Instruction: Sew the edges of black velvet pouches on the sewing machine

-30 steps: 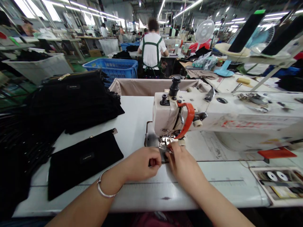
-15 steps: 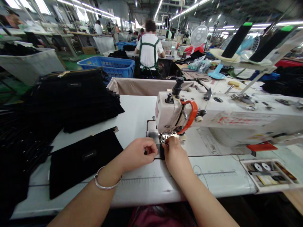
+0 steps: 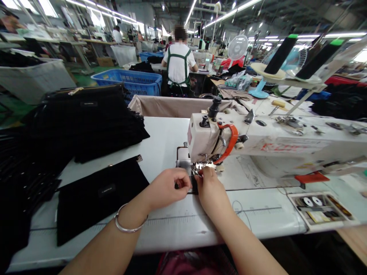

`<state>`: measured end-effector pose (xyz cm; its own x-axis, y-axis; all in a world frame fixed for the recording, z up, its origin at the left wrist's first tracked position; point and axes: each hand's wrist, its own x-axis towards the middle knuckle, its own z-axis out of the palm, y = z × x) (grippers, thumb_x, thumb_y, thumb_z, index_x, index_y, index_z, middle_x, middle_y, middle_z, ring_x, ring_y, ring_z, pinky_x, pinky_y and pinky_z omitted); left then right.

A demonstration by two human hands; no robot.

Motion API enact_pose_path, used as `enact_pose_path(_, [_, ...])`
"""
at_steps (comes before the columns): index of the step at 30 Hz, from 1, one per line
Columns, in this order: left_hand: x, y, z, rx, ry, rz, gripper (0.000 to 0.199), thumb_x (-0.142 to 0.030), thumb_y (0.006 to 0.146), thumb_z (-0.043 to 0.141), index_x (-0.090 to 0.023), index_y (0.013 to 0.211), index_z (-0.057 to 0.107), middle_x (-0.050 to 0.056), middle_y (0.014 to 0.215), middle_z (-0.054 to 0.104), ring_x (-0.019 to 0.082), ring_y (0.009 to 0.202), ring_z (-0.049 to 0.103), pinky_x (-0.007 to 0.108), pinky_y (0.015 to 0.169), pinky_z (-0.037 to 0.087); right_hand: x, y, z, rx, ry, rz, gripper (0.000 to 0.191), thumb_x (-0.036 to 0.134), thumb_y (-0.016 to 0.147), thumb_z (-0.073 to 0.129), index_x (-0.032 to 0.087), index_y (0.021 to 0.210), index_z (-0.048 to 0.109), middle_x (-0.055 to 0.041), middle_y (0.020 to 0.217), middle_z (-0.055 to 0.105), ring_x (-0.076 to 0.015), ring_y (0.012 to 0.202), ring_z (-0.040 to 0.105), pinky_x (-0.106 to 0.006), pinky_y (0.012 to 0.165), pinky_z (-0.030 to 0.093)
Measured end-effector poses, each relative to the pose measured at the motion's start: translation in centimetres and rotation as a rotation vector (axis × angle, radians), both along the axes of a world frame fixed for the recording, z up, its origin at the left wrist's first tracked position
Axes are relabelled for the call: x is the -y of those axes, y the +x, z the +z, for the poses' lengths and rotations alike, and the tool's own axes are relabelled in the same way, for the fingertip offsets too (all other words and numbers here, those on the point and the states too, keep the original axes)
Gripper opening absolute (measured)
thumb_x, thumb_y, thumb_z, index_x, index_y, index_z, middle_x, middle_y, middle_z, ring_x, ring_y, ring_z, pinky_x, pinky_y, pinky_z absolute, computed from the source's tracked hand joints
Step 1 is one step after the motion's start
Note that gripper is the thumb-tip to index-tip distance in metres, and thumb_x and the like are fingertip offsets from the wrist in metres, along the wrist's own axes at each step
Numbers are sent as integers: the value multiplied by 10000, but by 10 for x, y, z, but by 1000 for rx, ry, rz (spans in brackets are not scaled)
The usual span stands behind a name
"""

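Observation:
Both my hands are at the needle area of a white sewing machine (image 3: 266,133). My left hand (image 3: 169,187), with a silver bangle (image 3: 130,230) at its wrist, has thumb and fingertips pinched together just in front of the metal plate (image 3: 183,165). What lies in that pinch is too small to make out. My right hand (image 3: 211,191) has its fingers closed right below the presser foot; whatever they grip is hidden. To the left, a black fabric piece (image 3: 100,198) with a small label lies flat on the white table (image 3: 166,131).
A tall stack of black pieces (image 3: 88,122) rises at the left. Thread cones (image 3: 281,53) stand behind the machine, and a tray with bobbins (image 3: 321,210) is set at the right. A blue basket (image 3: 129,78) and a seated person (image 3: 179,63) are farther back.
The view has shifted slightly. Both hands keep nearly the same pose and place at the needle area, and the black pieces stay where they were.

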<state>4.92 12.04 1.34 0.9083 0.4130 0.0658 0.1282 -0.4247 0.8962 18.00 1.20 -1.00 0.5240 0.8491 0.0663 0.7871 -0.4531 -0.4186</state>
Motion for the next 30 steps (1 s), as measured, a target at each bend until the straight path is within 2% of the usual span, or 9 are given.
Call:
enact_pose_path(8, [-1,1,-1,10,-23,9,113,-96,749,535,-158,734,629,10,789,634,116,709,575,243,672,479,-7,-1,-1,-31,11,15,82,195,970,444,156,1033,478,-126,1033,593,-230,776,625,-303,608,383])
enact_pose_path(12, [0,1,0,10,-28,3,113,-100,753,538,-155,737,635,11,786,634,117,707,576,244,675,479,-8,3,-1,-76,51,60,125,178,969,425,126,1066,483,-154,1043,587,-243,843,613,-314,660,411])
enact_pose_path(14, [-1,1,1,12,-42,11,105,-104,760,539,-154,745,631,12,794,633,119,715,579,245,683,481,-6,5,3,-126,71,158,86,164,953,464,144,1021,513,-122,1023,599,-220,881,605,-299,712,427])
enact_pose_path(16, [-2,0,1,10,-59,20,99,-105,763,537,-150,754,625,13,796,632,123,725,583,246,689,483,1,9,9,-193,75,317,37,166,909,563,182,939,548,-48,949,617,-176,854,600,-261,732,431])
enact_pose_path(19, [-3,-1,0,-37,-54,-7,103,-125,784,531,-143,800,631,18,798,637,125,730,587,238,683,483,18,21,16,-276,73,483,86,178,859,651,213,899,583,21,873,623,-133,814,591,-222,717,431])
enact_pose_path(21, [-2,0,-2,-89,-3,-51,109,-144,804,530,-144,815,639,17,800,645,121,723,588,225,666,477,32,36,16,-295,109,448,89,189,886,619,224,965,599,22,905,628,-130,841,588,-229,740,435])
enact_pose_path(25, [2,4,-9,-167,114,-88,92,-124,770,555,-159,746,636,-11,726,625,107,640,564,202,586,437,57,73,0,-229,243,188,147,264,917,570,231,1052,617,-12,980,634,-161,882,585,-281,794,444])
enact_pose_path(28, [1,13,-14,-219,234,7,90,-125,778,532,-164,726,594,-16,653,580,124,576,537,231,545,425,65,90,-15,-203,299,67,185,327,933,536,211,1045,628,-42,981,639,-186,871,585,-315,789,449])
enact_pose_path(30, [-6,24,-17,-242,334,103,102,-117,797,500,-159,796,593,11,674,592,168,625,568,292,614,470,67,96,-23,-197,322,31,210,364,938,520,218,1030,639,-40,949,646,-188,830,584,-320,755,452])
